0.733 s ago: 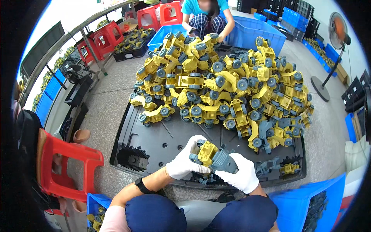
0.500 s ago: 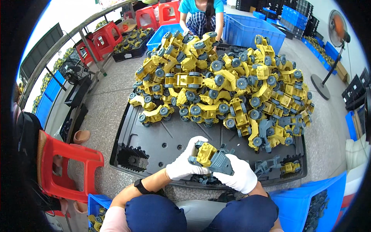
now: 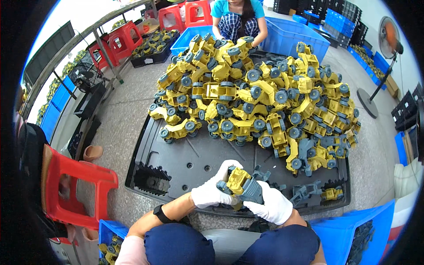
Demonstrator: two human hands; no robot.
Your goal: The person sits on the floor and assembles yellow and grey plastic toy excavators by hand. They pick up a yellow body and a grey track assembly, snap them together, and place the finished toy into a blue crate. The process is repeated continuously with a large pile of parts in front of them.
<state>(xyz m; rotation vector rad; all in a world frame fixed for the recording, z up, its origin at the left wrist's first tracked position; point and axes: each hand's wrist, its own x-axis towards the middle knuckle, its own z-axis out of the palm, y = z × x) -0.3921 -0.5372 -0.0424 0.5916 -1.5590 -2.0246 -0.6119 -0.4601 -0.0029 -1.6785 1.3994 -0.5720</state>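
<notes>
Both my hands wear white gloves and hold one yellow toy truck (image 3: 240,177) with dark grey wheels, low over the front edge of the black tray. My left hand (image 3: 211,191) is wrapped round its wheeled side. My right hand (image 3: 274,205) grips the ribbed grey part (image 3: 253,191) at the truck's right end; the glove hides some of that part. Just beyond the truck, a loose grey piece (image 3: 262,173) lies on the tray. To the right of my right hand rest a grey toy frame (image 3: 306,191) and a small yellow truck piece (image 3: 332,194).
A big heap of yellow toy trucks (image 3: 216,91) covers the far half of the black tray (image 3: 176,176). A person (image 3: 238,22) sits behind it beside a blue bin (image 3: 293,35). A red stool (image 3: 79,185) stands left; a blue bin (image 3: 349,229) of grey parts sits near right.
The whole view has shifted slightly. Both hands keep hold of the truck, which has turned a little, and my right fingers have slid lower along the grey part.
</notes>
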